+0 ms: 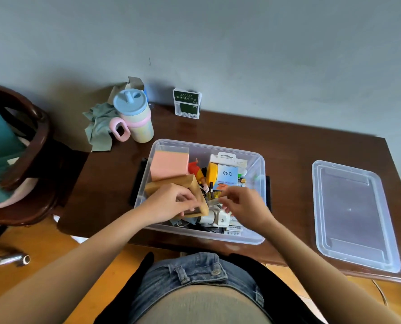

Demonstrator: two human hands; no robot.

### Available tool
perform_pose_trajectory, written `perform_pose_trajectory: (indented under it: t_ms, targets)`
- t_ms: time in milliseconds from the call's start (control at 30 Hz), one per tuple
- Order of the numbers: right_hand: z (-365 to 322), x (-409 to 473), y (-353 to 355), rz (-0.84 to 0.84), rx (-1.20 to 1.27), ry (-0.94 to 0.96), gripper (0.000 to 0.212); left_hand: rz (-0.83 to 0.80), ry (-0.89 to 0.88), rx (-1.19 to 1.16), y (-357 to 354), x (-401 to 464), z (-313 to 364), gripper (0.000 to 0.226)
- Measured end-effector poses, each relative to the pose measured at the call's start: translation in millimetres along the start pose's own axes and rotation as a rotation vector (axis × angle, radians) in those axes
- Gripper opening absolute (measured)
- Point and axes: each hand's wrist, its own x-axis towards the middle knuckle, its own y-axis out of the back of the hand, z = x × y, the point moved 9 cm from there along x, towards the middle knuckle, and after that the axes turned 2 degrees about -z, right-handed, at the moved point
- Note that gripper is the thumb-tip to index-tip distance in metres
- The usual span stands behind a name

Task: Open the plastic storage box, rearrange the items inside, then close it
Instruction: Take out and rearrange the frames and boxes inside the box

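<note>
Place: a lived-in room at home
Worktop: dark wooden worktop (311, 146) against a plain grey wall (241, 43)
At 11 o'clock: pastel lidded drinking cup (135, 115), crumpled cloth (99, 127)
At 9 o'clock: curved wooden chair (34, 136)
Underfoot: orange wooden floor (54, 249)

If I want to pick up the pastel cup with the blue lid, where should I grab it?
Probably by the pink handle of the cup. It sticks out on the cup's left side as an open loop, so come from the left and slip fingers through. The cup stands upright, so lift straight up.

Both hands (171, 202) in open box (260, 164) (lid (353, 216) aside)
</note>
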Motion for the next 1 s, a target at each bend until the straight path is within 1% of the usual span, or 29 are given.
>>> perform_pose_trajectory:
  t_ms: [133,200,267,300,333,433,467,500,600,767,900,933,1000]
  targets:
    - [32.0,6.4,22.9,0.003,-0.496,-0.119,0.015,-0.077,0.038,0.021,3.7,-0.8,-11.0,0.014]
    - [31.8,15.5,11.5,-0.040,-0.651,-0.105,0.013,-0.092,0.054,0.015,4.7,-1.8,-15.4,0.016]
    - [30.3,24.9,-4.2,-0.073,-0.742,-0.088,0.021,-0.092,0.089,0.032,8.0,-4.4,-21.7,0.018]
    - [31.8,28.9,-9.8,-0.080,-0.763,-0.092,0.026,-0.096,0.110,0.075,9.8,-6.7,-24.9,0.020]
    - [34.2,32.1,-14.3,-0.082,-0.770,-0.104,0.031,-0.107,0.124,0.175,11.2,-9.6,-27.8,0.021]
    - [42.7,39.6,-22.8,-0.083,-0.791,-0.156,0.038,-0.194,0.086,0.735,4.2,-15.8,-27.0,0.027]
    - [44.3,41.3,-24.5,-0.091,-0.816,-0.166,0.037,-0.228,0.073,0.865,-2.1,-17.1,-25.2,0.026]
    - [45.7,43.3,-26.0,-0.105,-0.839,-0.174,0.036,-0.261,0.072,0.938,-7.1,-17.6,-24.2,0.024]
    - [49.2,47.6,-28.5,-0.161,-0.917,-0.191,0.032,-0.307,0.097,0.986,-9.6,-16.0,-20.8,0.025]
    - [47.4,55.2,-29.6,-0.144,-1.048,-0.167,0.033,-0.348,0.145,1.001,-8.9,-15.6,-23.1,0.028]
    - [47.3,55.9,-35.3,-0.237,-1.121,-0.148,0.032,-0.445,0.247,1.029,-11.3,-20.1,-35.3,0.036]
    - [45.1,55.1,-36.0,-0.264,-1.121,-0.158,0.029,-0.477,0.248,1.036,-12.6,-20.5,-36.3,0.035]
    - [37.4,50.9,-33.8,-0.288,-1.030,-0.187,0.015,-0.545,0.248,1.060,-15.4,-20.6,-38.6,0.031]
